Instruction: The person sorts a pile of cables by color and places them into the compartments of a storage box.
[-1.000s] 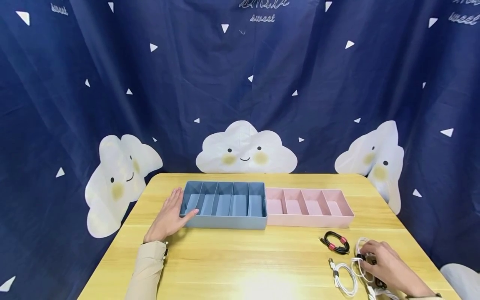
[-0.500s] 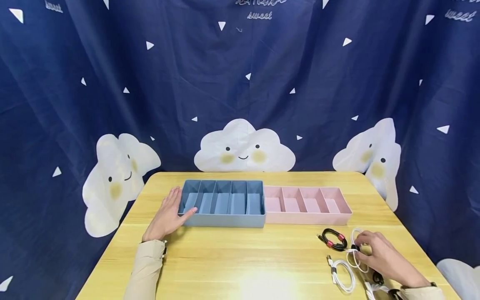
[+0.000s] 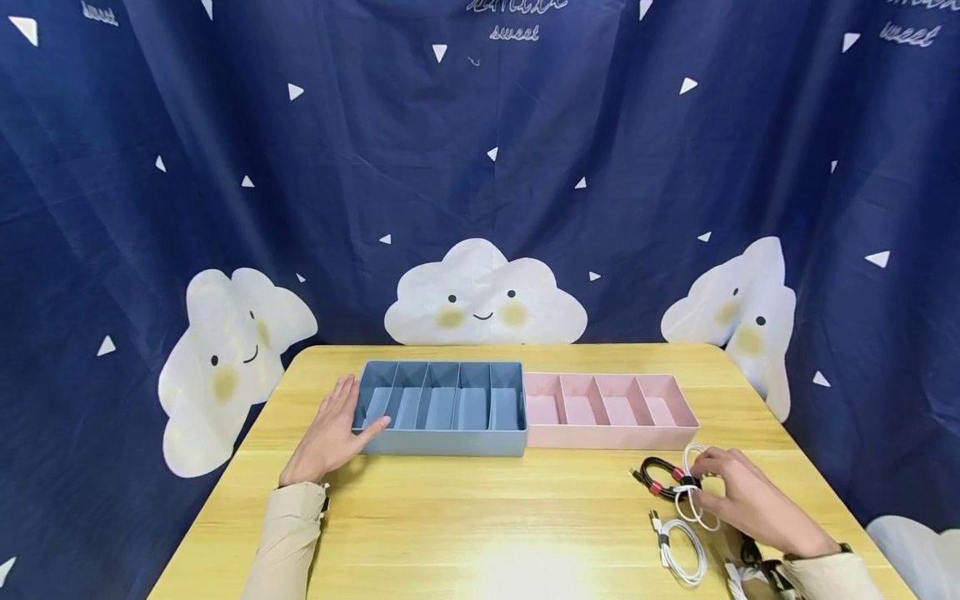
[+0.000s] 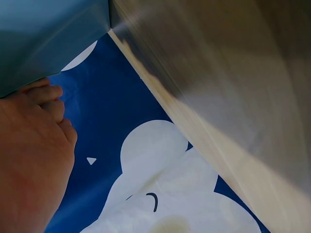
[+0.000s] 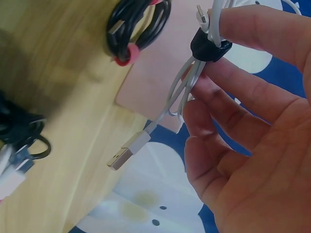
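My left hand (image 3: 326, 437) rests at the left end of a blue divided box (image 3: 450, 443), its fingers along the side and its thumb over the front rim. In the left wrist view that hand (image 4: 36, 150) touches the blue wall. My right hand (image 3: 750, 502) pinches a coiled white USB cable (image 5: 172, 92) at its black strap, raised off the table. A metal USB plug (image 5: 120, 158) dangles from the coil. Just beyond it lies a coiled black cable (image 5: 116, 41) with red ties. Another white coiled cable (image 3: 664, 540) lies nearer me.
A pink divided box (image 3: 611, 437) stands against the blue box's right end. More cables, black and white (image 3: 738, 577), lie partly under my right wrist. The wooden table (image 3: 450, 517) ends at a dark blue curtain (image 3: 360, 167) with cloud prints.
My right hand has moved forward and left with the white USB cable, from the other cables to beside the black one. My left hand stays at the blue box; the view has shifted slightly.
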`<state>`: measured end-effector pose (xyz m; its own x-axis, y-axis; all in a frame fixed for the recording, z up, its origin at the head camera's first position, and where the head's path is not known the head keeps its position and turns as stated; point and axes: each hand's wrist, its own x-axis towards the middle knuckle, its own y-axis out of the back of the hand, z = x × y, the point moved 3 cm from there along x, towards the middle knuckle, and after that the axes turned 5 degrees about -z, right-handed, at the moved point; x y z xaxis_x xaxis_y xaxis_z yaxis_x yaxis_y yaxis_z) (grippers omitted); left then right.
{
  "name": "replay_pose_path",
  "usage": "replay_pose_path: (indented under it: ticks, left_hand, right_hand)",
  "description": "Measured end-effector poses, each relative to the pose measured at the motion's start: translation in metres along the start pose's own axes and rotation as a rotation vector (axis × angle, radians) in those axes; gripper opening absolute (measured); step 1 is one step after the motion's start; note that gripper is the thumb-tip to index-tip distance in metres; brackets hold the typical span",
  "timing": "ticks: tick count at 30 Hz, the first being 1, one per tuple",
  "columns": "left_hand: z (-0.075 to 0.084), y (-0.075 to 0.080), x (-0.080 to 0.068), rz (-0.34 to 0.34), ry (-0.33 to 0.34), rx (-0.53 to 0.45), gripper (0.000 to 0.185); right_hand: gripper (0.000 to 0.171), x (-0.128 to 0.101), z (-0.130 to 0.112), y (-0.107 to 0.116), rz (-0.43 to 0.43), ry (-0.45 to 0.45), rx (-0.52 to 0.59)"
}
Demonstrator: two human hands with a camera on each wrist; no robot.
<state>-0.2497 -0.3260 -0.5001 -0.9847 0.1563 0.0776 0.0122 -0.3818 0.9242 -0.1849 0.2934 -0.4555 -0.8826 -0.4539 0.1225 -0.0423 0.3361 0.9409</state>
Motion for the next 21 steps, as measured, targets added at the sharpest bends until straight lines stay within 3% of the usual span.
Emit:
replay_pose_path:
  ticks: [21]
  left_hand:
    - [0.001, 0.001, 0.000, -0.006, 0.004, -0.008, 0.108]
  right_hand:
    - [0.016, 0.021, -0.022, 0.012, 0.061, 0.090, -0.032]
